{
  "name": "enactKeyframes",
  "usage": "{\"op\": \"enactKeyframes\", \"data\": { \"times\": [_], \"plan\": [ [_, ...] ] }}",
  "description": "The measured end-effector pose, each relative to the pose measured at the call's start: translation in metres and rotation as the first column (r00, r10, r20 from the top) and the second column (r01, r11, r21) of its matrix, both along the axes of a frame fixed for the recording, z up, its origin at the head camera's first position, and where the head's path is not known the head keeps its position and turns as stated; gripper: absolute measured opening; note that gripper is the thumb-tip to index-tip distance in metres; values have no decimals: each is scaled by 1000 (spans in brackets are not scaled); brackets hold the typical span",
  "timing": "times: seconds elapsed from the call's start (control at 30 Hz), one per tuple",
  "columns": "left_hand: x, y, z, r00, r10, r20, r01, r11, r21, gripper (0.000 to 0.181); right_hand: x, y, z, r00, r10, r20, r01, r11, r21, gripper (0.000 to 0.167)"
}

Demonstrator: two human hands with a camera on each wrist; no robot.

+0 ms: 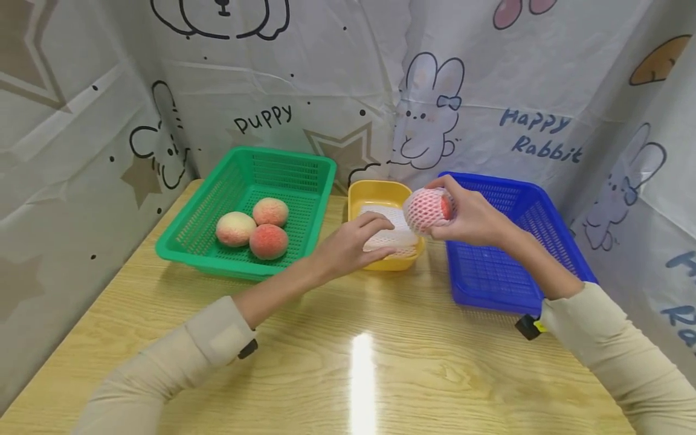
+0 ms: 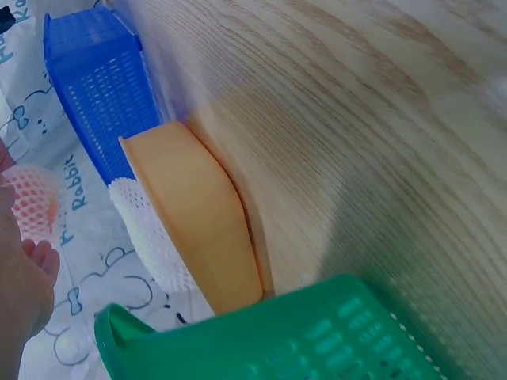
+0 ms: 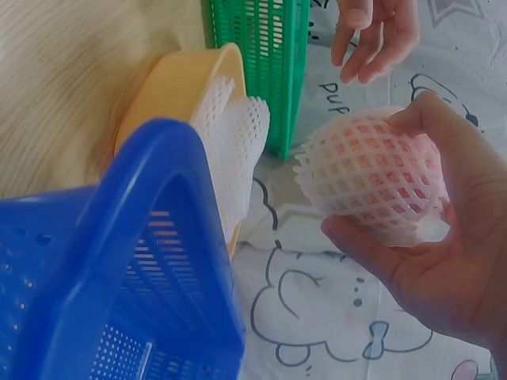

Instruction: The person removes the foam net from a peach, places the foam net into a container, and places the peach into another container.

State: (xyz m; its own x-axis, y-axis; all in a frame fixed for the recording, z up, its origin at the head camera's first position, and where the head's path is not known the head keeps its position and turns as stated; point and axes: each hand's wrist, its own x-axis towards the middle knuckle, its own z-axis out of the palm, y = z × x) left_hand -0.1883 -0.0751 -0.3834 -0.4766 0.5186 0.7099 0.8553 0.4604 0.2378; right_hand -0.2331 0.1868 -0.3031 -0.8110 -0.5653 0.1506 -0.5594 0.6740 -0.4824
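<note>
My right hand [image 1: 472, 212] grips a peach [image 1: 426, 210] wrapped in a white foam net, held up between the yellow box and the blue basket [image 1: 502, 272]. In the right wrist view the net [image 3: 372, 174] covers most of the peach, with thumb and fingers around it. My left hand [image 1: 353, 244] hovers over the near left part of the yellow box [image 1: 380, 264], fingers loosely bent and holding nothing. Inside that box lie white foam nets [image 1: 388, 220], which stick up past its rim in the right wrist view.
At the left stands a green basket [image 1: 244, 269] with three bare peaches [image 1: 269, 241] in it. All the containers rest on a wooden table [image 1: 424, 362]. Behind them hangs a white printed cloth [image 1: 337, 66], close to the baskets' far edges.
</note>
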Motion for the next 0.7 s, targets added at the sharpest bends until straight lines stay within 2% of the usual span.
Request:
{"op": "enactKeyframes", "data": {
  "times": [0.23, 0.5, 0.7],
  "plan": [
    [6, -17, 0, 999, 42, 21, -42, 999, -7, 37, 6, -11, -5, 998, 61, 10, -61, 998, -23, 71],
    [11, -34, 1, 992, 99, 81, -98, 995, -15, 41, 11, -24, -13, 992, 121, 40, -119, 992, -43, 70],
    [15, -43, 2, 987, 114, 111, -113, 993, -16, 43, 14, -32, -20, 982, 177, 67, -172, 982, -71, 73]
  ]
}}
